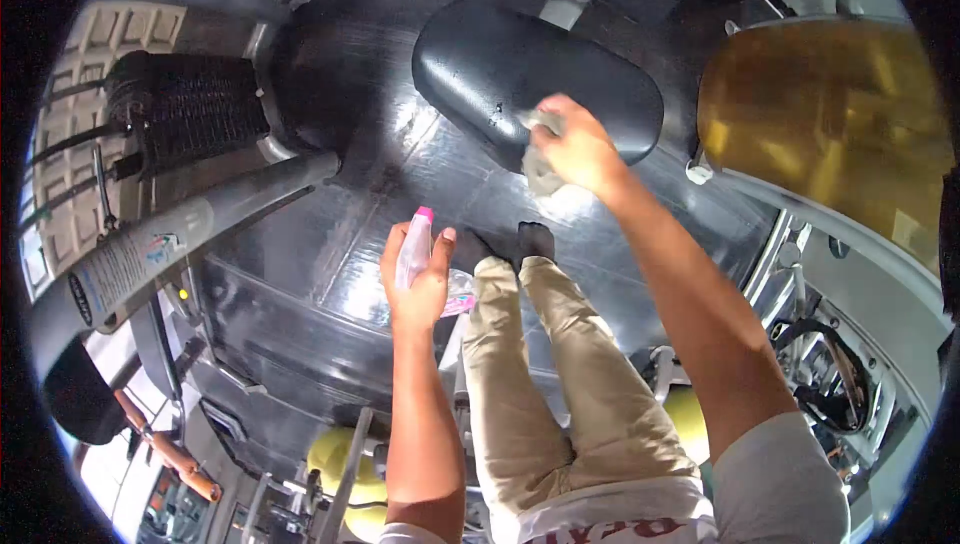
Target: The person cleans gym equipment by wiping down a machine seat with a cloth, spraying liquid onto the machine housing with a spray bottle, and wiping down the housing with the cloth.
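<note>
Underfoot, black floor [310, 244]: glossy, seamed, streaked with glare; possibly slick beneath dark socks [537, 240] in case of stray liquid.
Amber panel [820, 104]: off to the right, smooth and see-through in look, well apart from both hands.
Black upholstered pad [540, 54]: just beyond the feet, set slantwise across the view, rounded at the ends, shiny on top; pale specks on the near side, too small to identify. Perhaps liable to shift under a hard push, with the support beneath hidden.
Weight stack [195, 104]: to the left, dark and ridged, well clear of the pad.
Right grip [575, 149]: curled and pinching a pale grey cloth [541, 179], over the pad's near edge; contact with the surface impossible to confirm. Danger of knuckles scraping the edge through too small a bunch, or of dropping the loose hanging end.
Left grip [418, 284]: wrapped around a spray bottle [412, 256], short of the pad, near the knees. Easily slippery with damp fingers; apt to squirt the floor or trousers [500, 344] after an accidental squeeze.
Pink nozzle [424, 214]: uppermost on the bottle, pointed roughly away from the body; exact aim unclear.
</note>
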Demonstrator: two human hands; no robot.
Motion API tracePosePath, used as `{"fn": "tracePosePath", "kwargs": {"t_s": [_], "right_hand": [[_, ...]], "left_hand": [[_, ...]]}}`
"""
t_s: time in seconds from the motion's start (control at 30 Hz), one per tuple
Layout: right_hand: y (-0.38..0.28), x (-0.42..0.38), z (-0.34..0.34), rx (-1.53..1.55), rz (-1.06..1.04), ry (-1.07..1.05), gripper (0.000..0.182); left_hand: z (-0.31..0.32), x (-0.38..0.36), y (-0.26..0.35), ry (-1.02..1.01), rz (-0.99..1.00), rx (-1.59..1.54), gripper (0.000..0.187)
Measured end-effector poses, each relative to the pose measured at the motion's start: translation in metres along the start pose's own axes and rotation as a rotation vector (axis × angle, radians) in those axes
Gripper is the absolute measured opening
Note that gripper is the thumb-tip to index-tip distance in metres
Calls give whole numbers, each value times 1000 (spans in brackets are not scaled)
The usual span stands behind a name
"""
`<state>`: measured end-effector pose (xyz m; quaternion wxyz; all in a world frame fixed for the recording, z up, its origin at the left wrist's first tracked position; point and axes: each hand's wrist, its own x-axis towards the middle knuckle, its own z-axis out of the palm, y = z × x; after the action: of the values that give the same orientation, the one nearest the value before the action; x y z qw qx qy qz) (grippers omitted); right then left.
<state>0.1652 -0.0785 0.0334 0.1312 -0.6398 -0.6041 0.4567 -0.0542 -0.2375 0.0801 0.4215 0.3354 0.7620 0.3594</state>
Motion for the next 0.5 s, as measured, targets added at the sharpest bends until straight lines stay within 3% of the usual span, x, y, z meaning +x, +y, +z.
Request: {"fn": "tracePosePath", "kwargs": {"t_s": [0.07,0.2,0.23,0.37,0.5], "right_hand": [[-23,26,23,-240,-320,98,30],[-64,70,86,-571,-594,1,28],[-62,74,100,-639,-722,89,22],[-10,32,96,-972,-911,17,19],[5,-16,74,-1330,-928,-301,21]], "left_hand": [[-4,-7,1,-29,-50,-22,22],[-8,-29,-14,-43,-143,-31,22],[-11,-35,-20,-52,-174,-23,22],[-27,-58,-44,-80,-229,-44,19],[-35,-62,-49,-70,-238,-23,19]]}}
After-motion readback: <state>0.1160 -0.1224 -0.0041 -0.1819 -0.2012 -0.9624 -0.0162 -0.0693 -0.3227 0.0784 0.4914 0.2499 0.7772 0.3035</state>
